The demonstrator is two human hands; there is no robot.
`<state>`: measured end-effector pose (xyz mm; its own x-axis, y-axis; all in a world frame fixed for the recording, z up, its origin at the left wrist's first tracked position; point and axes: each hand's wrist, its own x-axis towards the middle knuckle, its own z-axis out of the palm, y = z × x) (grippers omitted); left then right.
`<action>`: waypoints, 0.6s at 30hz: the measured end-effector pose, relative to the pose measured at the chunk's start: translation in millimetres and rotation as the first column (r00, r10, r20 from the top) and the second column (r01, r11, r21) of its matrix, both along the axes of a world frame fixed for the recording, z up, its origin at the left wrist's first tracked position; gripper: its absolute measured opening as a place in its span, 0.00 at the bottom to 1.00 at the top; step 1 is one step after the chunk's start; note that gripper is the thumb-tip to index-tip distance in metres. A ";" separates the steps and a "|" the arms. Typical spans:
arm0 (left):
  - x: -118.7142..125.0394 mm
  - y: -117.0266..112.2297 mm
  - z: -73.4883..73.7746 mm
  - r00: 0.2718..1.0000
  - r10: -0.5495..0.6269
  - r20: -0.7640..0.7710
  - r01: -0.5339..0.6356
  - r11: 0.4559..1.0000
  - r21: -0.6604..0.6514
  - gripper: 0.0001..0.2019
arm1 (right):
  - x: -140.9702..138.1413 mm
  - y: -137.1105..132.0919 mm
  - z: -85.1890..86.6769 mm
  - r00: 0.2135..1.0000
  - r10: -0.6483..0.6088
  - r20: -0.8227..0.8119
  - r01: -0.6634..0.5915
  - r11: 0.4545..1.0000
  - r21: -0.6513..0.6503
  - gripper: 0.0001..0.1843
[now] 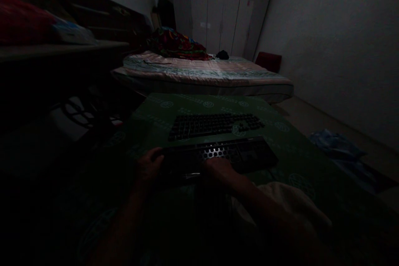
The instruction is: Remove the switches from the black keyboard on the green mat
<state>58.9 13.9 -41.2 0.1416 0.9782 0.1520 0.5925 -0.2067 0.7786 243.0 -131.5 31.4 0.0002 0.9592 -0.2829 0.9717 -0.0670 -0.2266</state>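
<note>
A black keyboard base [255, 153] lies in front of me on a green table, its key area showing bare sockets lit by a patch of light. My left hand [150, 165] grips its left end, thumb on the near side. Over the middle of the base, my right hand [220, 169] is closed with knuckles up; the fingertips and anything in them are hidden. Behind the base, loose black keycaps [202, 124] are laid out in keyboard order, with a gap toward the right. A pale cloth [289, 199] lies by my right forearm.
The green printed table cover [193, 102] spans the table. Beyond it stands a bed [224, 72] with a dark red patterned blanket [181, 45]. At left is a shelf [106, 44] carrying bags. Blue fabric [336, 143] lies low at right. The room is very dark.
</note>
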 end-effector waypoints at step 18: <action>-0.4 0.2 -2.8 1.000 -0.018 0.025 0.018 1.000 -0.010 0.18 | -17.2 8.0 5.1 0.997 0.075 -0.027 -0.074 0.996 0.048 0.15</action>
<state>58.5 14.1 -44.0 0.1552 0.9770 0.1459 0.5695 -0.2092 0.7949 225.9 -123.5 36.4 -0.0790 0.9685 -0.2361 0.9667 0.0165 -0.2555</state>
